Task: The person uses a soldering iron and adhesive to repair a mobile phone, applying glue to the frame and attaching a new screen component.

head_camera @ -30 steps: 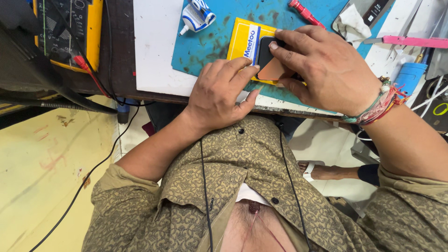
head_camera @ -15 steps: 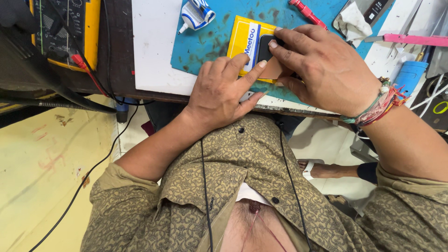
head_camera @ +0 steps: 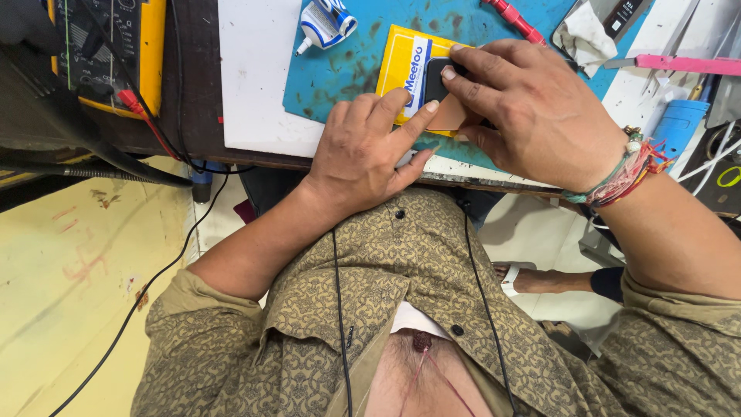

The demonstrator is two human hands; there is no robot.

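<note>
My right hand [head_camera: 532, 116] grips a small dark flat device with a tan underside [head_camera: 441, 96], held over a yellow packet [head_camera: 401, 66] on the teal work mat [head_camera: 363, 58]. My left hand [head_camera: 370, 150] rests at the bench's front edge. Its index finger stretches up against the yellow packet and the lower edge of the device. Most of the device is hidden under my right fingers. Coloured thread bands circle my right wrist.
A white and blue glue tube [head_camera: 324, 23] lies on the mat's far left. A red tool [head_camera: 513, 19], crumpled cloth [head_camera: 583, 35], pink knife [head_camera: 679, 63] and blue cylinder [head_camera: 683, 123] sit to the right. A yellow multimeter [head_camera: 150, 54] with leads stands at the left.
My left index finger has stretched further up against the packet and device. My right hand has shifted slightly on the device.
</note>
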